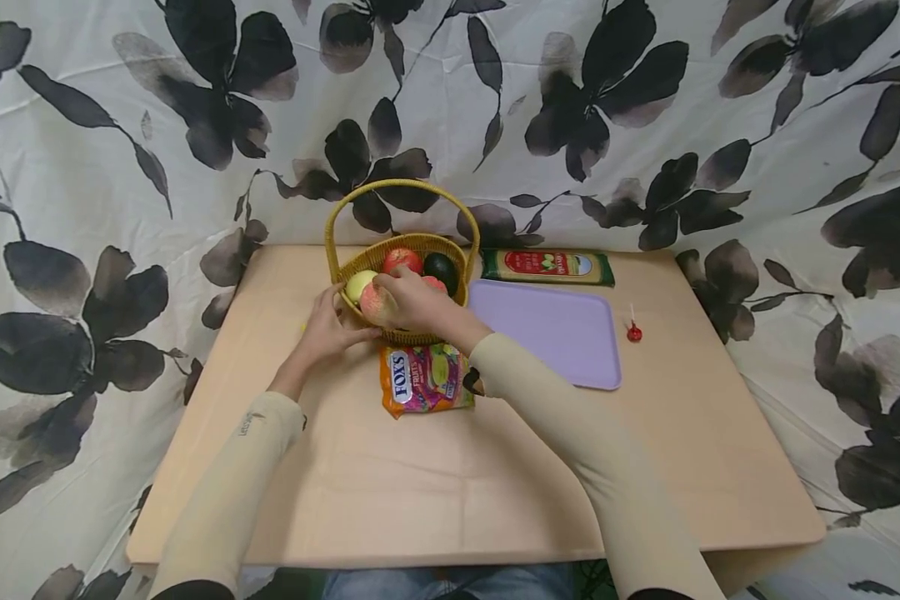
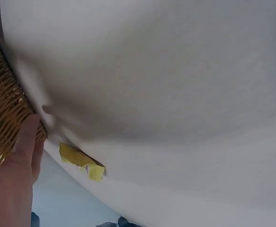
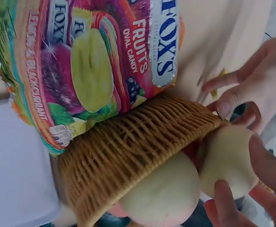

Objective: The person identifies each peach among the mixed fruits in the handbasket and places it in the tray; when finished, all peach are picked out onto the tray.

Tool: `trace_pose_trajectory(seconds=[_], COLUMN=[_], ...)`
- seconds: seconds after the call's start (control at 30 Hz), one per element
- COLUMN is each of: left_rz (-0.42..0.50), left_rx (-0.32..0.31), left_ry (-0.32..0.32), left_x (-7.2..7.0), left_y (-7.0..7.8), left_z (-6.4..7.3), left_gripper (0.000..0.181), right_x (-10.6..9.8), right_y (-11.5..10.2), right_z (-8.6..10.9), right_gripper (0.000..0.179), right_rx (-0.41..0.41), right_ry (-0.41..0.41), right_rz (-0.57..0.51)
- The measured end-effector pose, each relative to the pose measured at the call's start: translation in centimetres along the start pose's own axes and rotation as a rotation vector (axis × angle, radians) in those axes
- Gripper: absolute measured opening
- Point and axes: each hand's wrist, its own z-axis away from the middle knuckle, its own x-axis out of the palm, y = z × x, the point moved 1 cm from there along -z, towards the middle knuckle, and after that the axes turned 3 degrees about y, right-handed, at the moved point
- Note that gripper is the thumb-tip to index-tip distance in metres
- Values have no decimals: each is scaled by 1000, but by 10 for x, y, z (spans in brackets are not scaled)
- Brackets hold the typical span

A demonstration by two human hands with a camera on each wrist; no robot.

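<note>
A yellow wicker basket (image 1: 412, 337) with a tall handle stands at the back of the table. Inside it are a red apple (image 1: 402, 260), a pale green round fruit (image 1: 359, 285), a dark avocado (image 1: 441, 268) and peaches. My right hand (image 1: 418, 302) reaches over the front rim, thumb and fingers about a peach (image 1: 374, 306), whose pale side (image 3: 225, 158) shows in the right wrist view. Another peach (image 3: 162, 191) lies beside it. My left hand (image 1: 326, 333) rests against the basket's left side, its index finger extended along the wicker (image 2: 5, 104).
A FOX'S candy bag (image 1: 426, 379) lies in front of the basket. To the right are a lilac tray (image 1: 555, 329), a green packet (image 1: 546, 267) and a red lollipop (image 1: 634, 333). A small yellow wrapped piece (image 2: 82, 162) lies left of the basket.
</note>
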Motion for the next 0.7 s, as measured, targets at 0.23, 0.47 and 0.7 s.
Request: trace_pose_trajectory(seconds=[0.23, 0.47, 0.7], left_rz=[40, 41, 119], left_rx=[-3, -1, -4], left_ry=[-34, -42, -65], left_x=[0, -1, 0], left_y=[-3, -1, -6], left_z=[-2, -3, -8], left_gripper=[128, 122, 122], right_x=[16, 23, 24], right_y=[-8, -4, 2], right_z=[-15, -27, -30], right_gripper=[83, 76, 74], right_rx=[24, -36, -22], right_ry=[-56, -15, 2], right_rz=[39, -7, -53])
